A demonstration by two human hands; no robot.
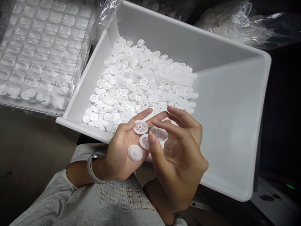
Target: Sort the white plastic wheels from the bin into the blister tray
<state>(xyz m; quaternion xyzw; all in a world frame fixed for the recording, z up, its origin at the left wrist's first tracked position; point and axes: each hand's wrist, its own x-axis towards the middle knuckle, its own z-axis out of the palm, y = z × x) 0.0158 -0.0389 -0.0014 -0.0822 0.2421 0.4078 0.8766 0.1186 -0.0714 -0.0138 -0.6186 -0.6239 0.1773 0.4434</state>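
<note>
Light flooded the middle, and the heaped white discs (141,81) blazed at twelve o'clock, detail smearing toward one! Grey shade slid across the back wall (199,40) of the bin at one. Glints leapt off the plastic bag (235,18) at two; softer shine dotted the hazy clear tray (42,47) at ten. Three o'clock sank into black, a green glow (290,186) piercing four, and wide-angle distortion stretched the sleeve (44,201) at eight!

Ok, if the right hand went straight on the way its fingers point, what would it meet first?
Probably the white discs on the left hand, just ahead of the right hand in this view; depth is unclear, so the left hand itself could come first.
</note>
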